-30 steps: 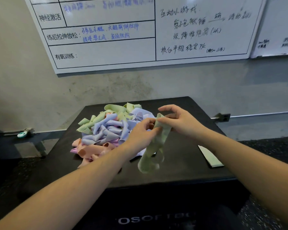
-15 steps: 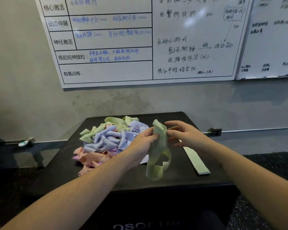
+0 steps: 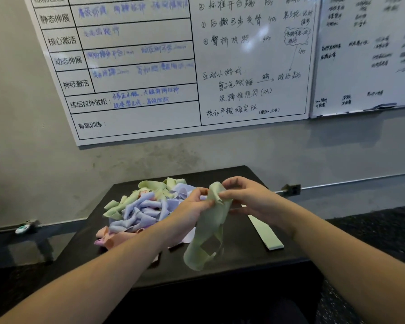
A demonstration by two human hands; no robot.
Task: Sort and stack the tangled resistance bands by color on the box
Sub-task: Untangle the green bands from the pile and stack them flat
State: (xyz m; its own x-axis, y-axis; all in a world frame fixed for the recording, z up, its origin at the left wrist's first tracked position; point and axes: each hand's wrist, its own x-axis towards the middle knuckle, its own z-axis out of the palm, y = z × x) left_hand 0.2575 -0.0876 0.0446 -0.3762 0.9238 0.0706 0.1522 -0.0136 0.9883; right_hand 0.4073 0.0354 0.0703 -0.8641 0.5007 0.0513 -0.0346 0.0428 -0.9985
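A twisted pale green band hangs above the black box. My left hand pinches its top edge from the left, and my right hand pinches the same top end from the right. Its lower loops dangle close to the box top. Behind my left hand lies the tangled pile of bands: green at the back, lilac in the middle, peach and pink at the front left. A flattened green band lies straight on the box's right side, partly hidden by my right wrist.
The box stands against a grey wall under two whiteboards covered in writing. A wall socket sits right of the box. A small object lies on a low ledge at left. Dark speckled floor surrounds the box.
The camera has tilted upward, showing more whiteboard. Both hands keep hold of the green band, with the right fingers closing onto its top end beside the left.
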